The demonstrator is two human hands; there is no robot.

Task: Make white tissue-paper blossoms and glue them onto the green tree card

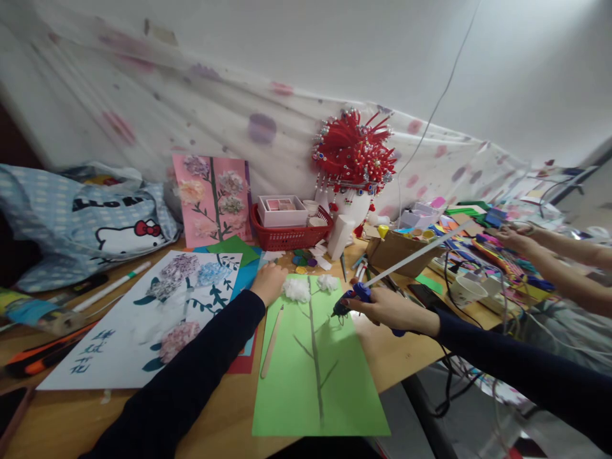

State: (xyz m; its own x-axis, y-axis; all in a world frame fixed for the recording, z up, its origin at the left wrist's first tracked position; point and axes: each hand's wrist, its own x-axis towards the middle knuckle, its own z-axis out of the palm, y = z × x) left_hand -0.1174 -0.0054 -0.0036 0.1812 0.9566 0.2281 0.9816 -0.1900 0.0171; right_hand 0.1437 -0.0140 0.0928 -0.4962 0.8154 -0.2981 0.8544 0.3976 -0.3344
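My right hand [389,309] is closed around a blue glue gun [356,294] with a long white glue stick [418,253] jutting from its back. The nozzle is over the right part of a green sheet [344,395]. A dark stem with branches [313,344] runs down that sheet. White fluffy flowers [296,290] sit at its top, one on each side of the stem. My left hand [268,282] is at the sheet's upper left corner, fingers curled together; what they hold, if anything, is hidden. A pointed wooden stick [272,341] lies along the sheet's left side.
A white flower picture [119,331] lies at left, with a pink one [191,220] upright behind. At the back stand a red basket [282,239] and a red beaded headdress [354,153]. Another person's hands [516,239] are at right, near a paper cup [466,291] and cables.
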